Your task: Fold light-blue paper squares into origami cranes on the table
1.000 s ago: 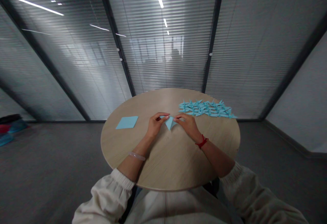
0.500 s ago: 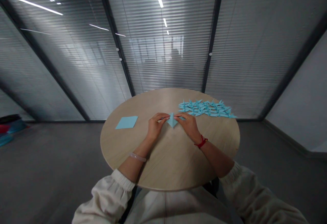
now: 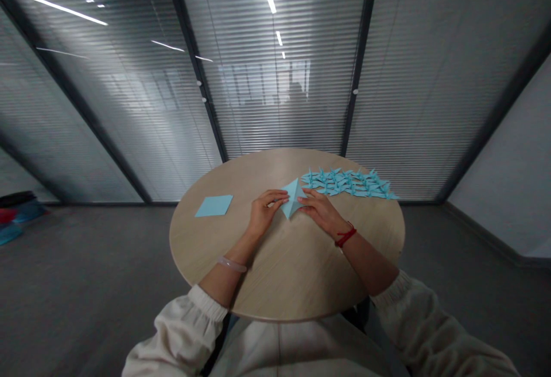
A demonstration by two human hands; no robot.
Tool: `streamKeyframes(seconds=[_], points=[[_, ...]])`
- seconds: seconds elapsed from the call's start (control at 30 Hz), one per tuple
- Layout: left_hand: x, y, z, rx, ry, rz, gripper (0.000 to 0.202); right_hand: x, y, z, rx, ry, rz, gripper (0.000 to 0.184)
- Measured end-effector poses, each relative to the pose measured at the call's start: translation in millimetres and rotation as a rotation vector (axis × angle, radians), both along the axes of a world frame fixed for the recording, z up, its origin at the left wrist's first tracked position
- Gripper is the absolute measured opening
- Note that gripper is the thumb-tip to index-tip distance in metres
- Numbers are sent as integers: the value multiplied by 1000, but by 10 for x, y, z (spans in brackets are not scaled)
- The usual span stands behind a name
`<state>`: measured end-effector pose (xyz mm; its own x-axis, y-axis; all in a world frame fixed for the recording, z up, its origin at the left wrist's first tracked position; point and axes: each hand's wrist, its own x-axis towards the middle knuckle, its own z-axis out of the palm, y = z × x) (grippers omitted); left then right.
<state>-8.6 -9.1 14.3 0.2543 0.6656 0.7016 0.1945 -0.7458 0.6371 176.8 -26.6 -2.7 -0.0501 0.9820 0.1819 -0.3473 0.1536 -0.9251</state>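
Between my hands, over the middle of the table, is a light blue origami paper [image 3: 293,198], creased and opened into a diamond shape with points up and down. My left hand [image 3: 264,209] pinches its left edge between thumb and fingers. On the opposite edge, my right hand [image 3: 319,209] grips the paper with thumb and fingertips. Several folded blue paper cranes [image 3: 348,182] lie in close rows just beyond my right hand. Flat on the table to the left rests blue square paper [image 3: 214,206]; whether it is one sheet or a stack I cannot tell.
The round wooden table [image 3: 275,285] has its near edge close to my body. Glass panels with blinds [image 3: 284,124] stand behind it. At the far left, dark, red and blue items [image 3: 19,213] sit on the grey floor.
The blue paper has spread from a smaller folded shape into a taller, wider diamond. My right hand has shifted slightly right and turned; my left hand has barely moved.
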Motion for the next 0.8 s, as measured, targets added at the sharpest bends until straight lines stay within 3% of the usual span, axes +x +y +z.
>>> streamKeyframes(seconds=[0.27,0.37,0.47,0.6,0.7,0.8], points=[[9,10,-5,-15,-26,-40,16,-10,-5,4,59,-7,116,41],[11,21,-3,-30,-50,-26,16,-22,9,-31,94,-71,21,53],[7,38,4,-47,-83,9,17,-27,34,-51,211,-219,-201,62],[-7,67,5,-52,-108,61,17,-10,30,-23,483,-504,-463,36],[-14,80,3,-45,-129,77,16,-5,1,8,643,-661,-505,17],[-9,78,3,-51,-134,77,16,-14,-6,12,687,-729,-509,9]])
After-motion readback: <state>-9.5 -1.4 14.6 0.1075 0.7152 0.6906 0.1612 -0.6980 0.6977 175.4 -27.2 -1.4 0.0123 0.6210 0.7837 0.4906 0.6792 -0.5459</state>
